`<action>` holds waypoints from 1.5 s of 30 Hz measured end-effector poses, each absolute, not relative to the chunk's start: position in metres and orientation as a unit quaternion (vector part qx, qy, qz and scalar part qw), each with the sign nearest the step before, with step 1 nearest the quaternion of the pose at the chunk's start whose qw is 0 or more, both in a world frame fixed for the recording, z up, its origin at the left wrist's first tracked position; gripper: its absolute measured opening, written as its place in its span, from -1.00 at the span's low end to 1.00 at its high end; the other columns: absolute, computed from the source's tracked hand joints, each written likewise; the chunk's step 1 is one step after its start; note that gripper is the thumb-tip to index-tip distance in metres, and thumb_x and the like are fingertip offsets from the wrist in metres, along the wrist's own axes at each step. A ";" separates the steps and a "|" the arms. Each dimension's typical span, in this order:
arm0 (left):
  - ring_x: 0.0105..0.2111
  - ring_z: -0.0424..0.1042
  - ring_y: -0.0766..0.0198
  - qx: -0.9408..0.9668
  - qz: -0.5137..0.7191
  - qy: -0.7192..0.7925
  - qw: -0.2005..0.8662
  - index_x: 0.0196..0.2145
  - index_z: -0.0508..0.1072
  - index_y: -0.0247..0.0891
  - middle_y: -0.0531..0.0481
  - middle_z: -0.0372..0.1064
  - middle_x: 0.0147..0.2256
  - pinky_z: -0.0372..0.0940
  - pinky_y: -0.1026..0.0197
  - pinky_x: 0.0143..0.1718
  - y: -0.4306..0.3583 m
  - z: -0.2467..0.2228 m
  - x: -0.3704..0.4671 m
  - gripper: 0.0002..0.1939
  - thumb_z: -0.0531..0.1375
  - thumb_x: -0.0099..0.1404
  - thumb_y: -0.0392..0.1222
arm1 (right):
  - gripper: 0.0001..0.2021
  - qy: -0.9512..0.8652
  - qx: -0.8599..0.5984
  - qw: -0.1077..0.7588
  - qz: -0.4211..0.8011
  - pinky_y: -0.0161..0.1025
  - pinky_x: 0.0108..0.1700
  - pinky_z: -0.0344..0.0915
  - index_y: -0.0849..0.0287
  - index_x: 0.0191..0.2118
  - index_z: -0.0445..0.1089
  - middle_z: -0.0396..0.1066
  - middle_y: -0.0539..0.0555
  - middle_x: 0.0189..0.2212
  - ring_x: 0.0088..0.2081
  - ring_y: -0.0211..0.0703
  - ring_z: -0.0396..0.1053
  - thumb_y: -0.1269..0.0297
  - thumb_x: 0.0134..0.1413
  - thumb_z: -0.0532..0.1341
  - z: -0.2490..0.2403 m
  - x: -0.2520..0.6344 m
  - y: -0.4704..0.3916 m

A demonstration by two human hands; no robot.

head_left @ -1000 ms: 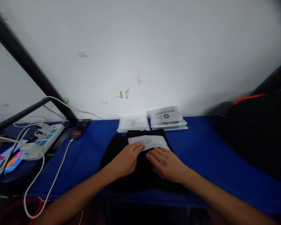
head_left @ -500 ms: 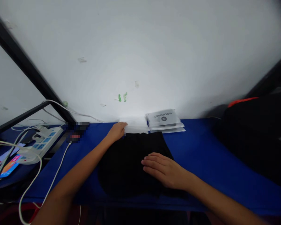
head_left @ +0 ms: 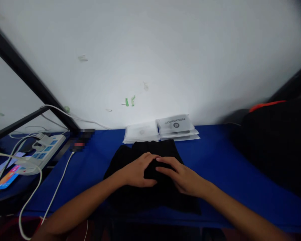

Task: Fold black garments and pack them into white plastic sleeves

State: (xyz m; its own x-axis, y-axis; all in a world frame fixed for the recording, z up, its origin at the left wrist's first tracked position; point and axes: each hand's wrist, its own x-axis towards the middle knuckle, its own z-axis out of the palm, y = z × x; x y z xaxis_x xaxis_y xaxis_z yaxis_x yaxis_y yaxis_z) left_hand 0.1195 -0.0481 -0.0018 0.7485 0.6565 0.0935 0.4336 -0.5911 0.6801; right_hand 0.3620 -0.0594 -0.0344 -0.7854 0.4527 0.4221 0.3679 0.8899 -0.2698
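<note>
A black cloth (head_left: 130, 197), which looks like a folded garment, lies on the blue table before me. My left hand (head_left: 139, 170) rests over its middle, thumb and fingers spread in a curve. From the other side my right hand (head_left: 184, 175) reaches over the cloth with its fingers stretched out and apart. The fingertips of both hands meet or nearly meet above the fabric. Just behind the cloth are two stacks of flat packets: plain frosted packets (head_left: 141, 132) on the left and logo-printed packets (head_left: 175, 124) on the right.
The blue tabletop (head_left: 210, 157) ends at a white wall (head_left: 150, 60). On the left are a power strip (head_left: 45, 152) with cables, a phone (head_left: 8, 177) and a white cord (head_left: 61, 184) over the table edge. A large black item (head_left: 278, 150) with orange trim stands at right.
My left hand has come from the frosted packets at the back down to the middle of the cloth, beside my right hand. The cloth's left side has shifted and creased.
</note>
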 end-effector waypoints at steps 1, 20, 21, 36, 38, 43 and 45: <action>0.09 0.27 0.04 0.875 0.174 0.315 0.324 0.22 0.13 -0.16 -0.16 0.21 0.06 0.20 -0.06 0.16 -0.049 0.001 0.114 -0.22 0.31 0.08 -0.24 | -0.31 -0.942 -0.227 0.223 0.107 -0.01 0.12 0.30 0.25 0.24 0.13 0.11 0.34 0.22 0.25 0.00 0.09 0.68 -0.10 0.01 -0.034 0.364 -0.060; 0.07 0.33 0.04 0.811 0.172 0.487 0.274 0.24 0.08 -0.11 -0.12 0.26 0.09 0.27 -0.05 0.11 -0.076 -0.002 0.031 -0.28 0.21 0.15 -0.32 | -0.46 -0.941 -0.238 0.201 0.134 -0.11 -0.10 0.41 0.21 -0.10 0.36 0.42 0.18 -0.14 -0.07 -0.09 0.37 0.74 -0.21 -0.05 -0.020 0.384 -0.042; 0.04 0.36 0.05 0.803 0.183 0.498 0.272 0.23 0.09 -0.12 -0.12 0.30 0.06 0.29 -0.05 0.09 -0.074 -0.002 0.028 -0.32 0.19 0.18 -0.31 | -0.48 -0.936 -0.247 0.212 0.134 -0.10 -0.10 0.41 0.20 -0.10 0.37 0.42 0.18 -0.13 -0.06 -0.08 0.38 0.73 -0.18 -0.04 -0.017 0.389 -0.040; -0.30 0.49 0.15 0.765 0.183 0.588 0.189 -0.10 0.42 -0.16 0.00 0.49 -0.29 0.35 0.11 -0.22 -0.032 -0.017 0.009 -0.75 0.10 0.26 -0.21 | -0.64 -0.889 -0.349 0.188 0.228 0.08 0.10 0.33 0.07 0.01 0.40 0.36 0.16 0.09 0.11 -0.02 0.33 0.46 0.19 0.01 -0.025 0.434 -0.032; -0.35 0.48 0.09 0.733 0.134 0.655 0.125 -0.08 0.42 -0.20 -0.03 0.46 -0.39 0.36 0.06 -0.28 -0.024 -0.017 0.013 -0.73 0.08 0.33 -0.08 | -0.69 -0.885 -0.353 0.183 0.242 0.08 0.11 0.33 0.06 0.06 0.37 0.37 0.17 0.09 0.11 0.01 0.34 0.30 0.22 0.11 -0.022 0.433 -0.036; 0.05 0.29 -0.10 0.833 0.132 0.537 -0.027 0.14 0.27 -0.32 -0.30 0.30 0.02 0.26 -0.14 0.03 -0.026 -0.007 0.032 -0.49 0.16 0.22 -0.27 | -0.52 -0.893 -0.367 0.131 0.224 0.12 0.15 0.27 0.12 0.15 0.31 0.33 0.23 0.12 0.15 0.09 0.30 0.17 0.10 0.26 -0.020 0.425 -0.048; 0.16 0.17 -0.06 0.899 0.143 0.413 0.014 0.17 0.25 -0.21 -0.25 0.17 0.16 0.16 -0.13 0.15 -0.035 0.000 0.041 -0.43 0.17 0.19 -0.33 | -0.52 -0.896 -0.368 0.121 0.217 0.14 0.16 0.26 0.13 0.16 0.29 0.33 0.24 0.12 0.15 0.09 0.29 0.26 0.09 0.24 -0.021 0.424 -0.050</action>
